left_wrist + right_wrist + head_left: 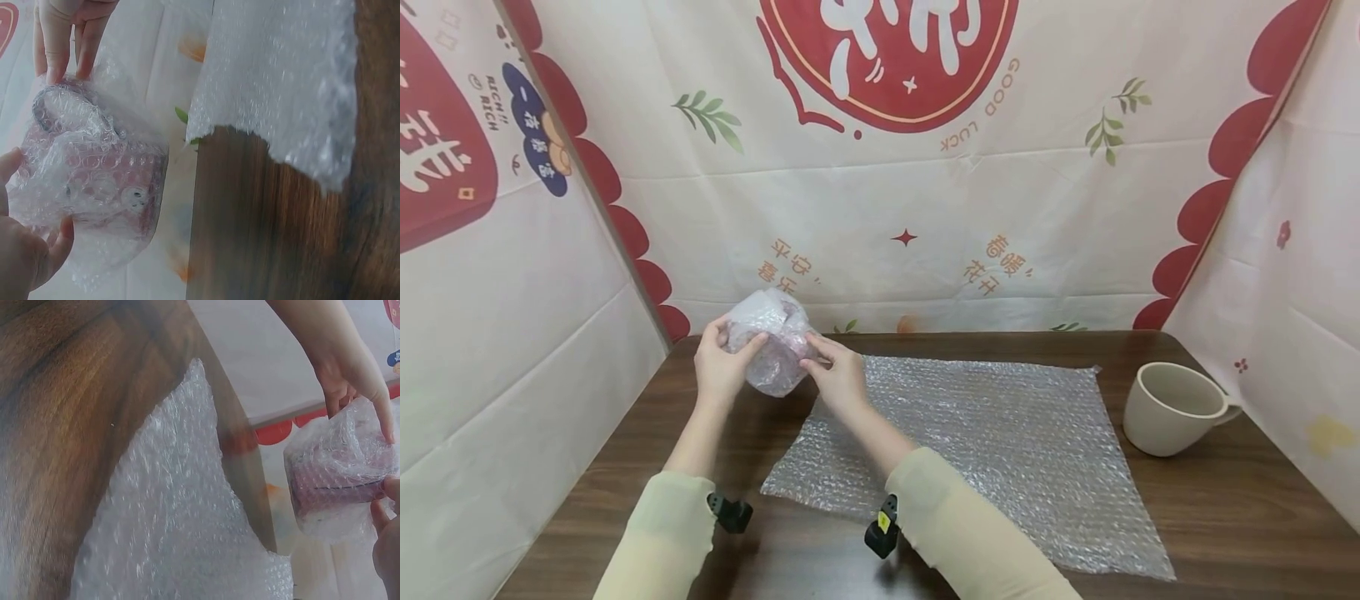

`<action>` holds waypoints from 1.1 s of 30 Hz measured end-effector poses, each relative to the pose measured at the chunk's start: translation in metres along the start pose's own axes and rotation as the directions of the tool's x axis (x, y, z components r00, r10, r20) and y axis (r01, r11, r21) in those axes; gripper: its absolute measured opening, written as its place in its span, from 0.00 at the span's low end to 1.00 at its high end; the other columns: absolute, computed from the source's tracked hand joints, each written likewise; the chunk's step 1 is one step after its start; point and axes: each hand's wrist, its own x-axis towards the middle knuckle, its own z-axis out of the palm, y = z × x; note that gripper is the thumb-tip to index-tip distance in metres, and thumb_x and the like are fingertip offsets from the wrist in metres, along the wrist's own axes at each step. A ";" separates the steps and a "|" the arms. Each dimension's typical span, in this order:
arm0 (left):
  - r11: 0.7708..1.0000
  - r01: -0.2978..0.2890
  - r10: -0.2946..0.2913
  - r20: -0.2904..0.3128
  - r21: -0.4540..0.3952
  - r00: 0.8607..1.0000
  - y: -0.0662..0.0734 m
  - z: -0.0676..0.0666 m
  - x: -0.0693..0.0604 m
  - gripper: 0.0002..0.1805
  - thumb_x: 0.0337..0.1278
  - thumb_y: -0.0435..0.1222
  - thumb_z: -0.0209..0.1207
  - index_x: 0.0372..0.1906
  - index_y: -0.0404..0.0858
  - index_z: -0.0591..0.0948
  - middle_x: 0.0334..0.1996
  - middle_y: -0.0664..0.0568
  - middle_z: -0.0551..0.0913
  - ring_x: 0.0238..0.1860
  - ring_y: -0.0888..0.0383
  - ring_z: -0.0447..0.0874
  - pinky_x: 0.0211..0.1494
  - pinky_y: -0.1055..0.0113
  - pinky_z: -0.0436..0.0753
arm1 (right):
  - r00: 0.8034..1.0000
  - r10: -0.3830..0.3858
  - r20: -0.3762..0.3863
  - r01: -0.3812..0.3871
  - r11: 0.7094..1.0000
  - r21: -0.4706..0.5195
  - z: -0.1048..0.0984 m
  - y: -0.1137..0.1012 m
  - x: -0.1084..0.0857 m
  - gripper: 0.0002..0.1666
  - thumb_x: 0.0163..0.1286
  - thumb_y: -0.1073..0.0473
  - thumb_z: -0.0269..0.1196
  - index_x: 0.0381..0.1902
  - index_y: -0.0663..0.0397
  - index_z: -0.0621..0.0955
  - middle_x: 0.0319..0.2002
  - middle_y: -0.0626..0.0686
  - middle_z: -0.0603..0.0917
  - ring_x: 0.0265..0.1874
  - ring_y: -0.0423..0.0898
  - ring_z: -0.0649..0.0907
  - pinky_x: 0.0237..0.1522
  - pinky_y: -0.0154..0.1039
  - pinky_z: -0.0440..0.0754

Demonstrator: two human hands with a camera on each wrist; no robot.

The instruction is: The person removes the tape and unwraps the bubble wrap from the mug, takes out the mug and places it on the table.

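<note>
A pink mug wrapped in bubble wrap (772,342) is held up over the back left of the table. Through the wrap, the left wrist view shows its dark-edged handle (74,106) and a small pattern on its side. My left hand (718,367) grips the bundle from the left, thumb across the near side. With thumb and fingers, my right hand (838,375) pinches the right side, at the handle. In the right wrist view the pink wall of the mug (334,478) shows through the film, which bunches loosely at its ends.
A flat sheet of bubble wrap (992,450) covers the middle of the dark wooden table (1247,533), partly under my right forearm. On the right stands a cream mug (1172,417), its handle pointing right. Printed cloth walls (910,200) enclose the back and sides.
</note>
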 end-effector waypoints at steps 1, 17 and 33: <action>1.000 -0.001 0.001 -0.003 -0.001 1.000 0.001 0.001 -0.001 0.36 0.49 0.38 0.71 0.62 0.30 0.69 0.60 0.34 0.73 0.60 0.44 0.72 0.60 0.51 0.73 | 1.000 -0.005 0.000 0.005 1.000 0.003 -0.002 0.000 0.000 0.26 0.58 0.70 0.67 0.56 0.62 0.79 0.57 0.60 0.77 0.45 0.53 0.84 0.39 0.28 0.80; 0.999 -0.031 0.031 0.014 -0.019 0.999 0.017 0.026 -0.023 0.36 0.47 0.37 0.72 0.62 0.32 0.70 0.58 0.35 0.75 0.58 0.44 0.74 0.54 0.51 0.77 | 0.989 -0.147 -0.027 0.147 0.989 -0.022 -0.036 0.008 -0.006 0.24 0.56 0.73 0.68 0.53 0.68 0.80 0.54 0.63 0.80 0.44 0.54 0.84 0.40 0.30 0.81; 0.993 -0.061 0.072 0.118 -0.097 0.990 0.032 0.053 -0.041 0.37 0.44 0.32 0.73 0.63 0.33 0.70 0.55 0.37 0.78 0.50 0.43 0.80 0.49 0.55 0.81 | 0.976 -0.215 -0.031 0.212 0.975 -0.070 -0.087 0.004 -0.018 0.24 0.54 0.75 0.69 0.51 0.71 0.80 0.51 0.65 0.81 0.43 0.58 0.84 0.39 0.32 0.82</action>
